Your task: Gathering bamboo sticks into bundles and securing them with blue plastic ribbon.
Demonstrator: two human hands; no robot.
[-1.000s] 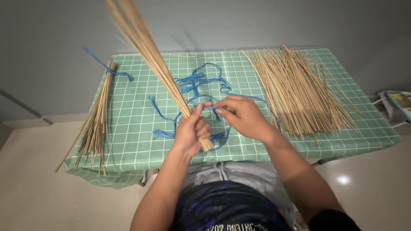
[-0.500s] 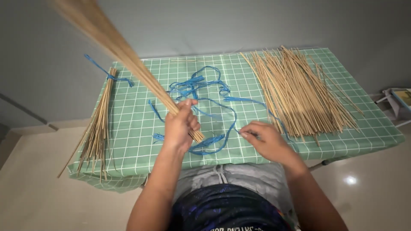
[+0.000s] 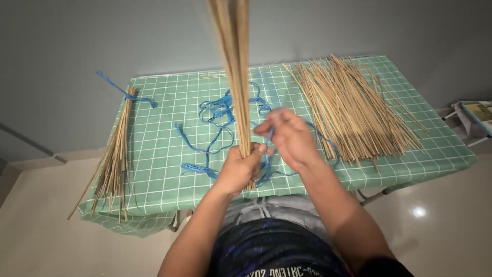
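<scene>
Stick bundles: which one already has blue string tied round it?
The bundle at the table's left edge, bound with blue string near its far end. The big pile on the right lies loose, and the left hand grips the upright one.

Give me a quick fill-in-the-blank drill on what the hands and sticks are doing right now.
1. The left hand grips a stick bundle by its ____ end.
2. The right hand pinches a string coloured ____.
3. The tied bundle lies at the table's ____ edge.
4. The loose sticks lie on the ____ side.

Missing words: lower; blue; left; right
</scene>
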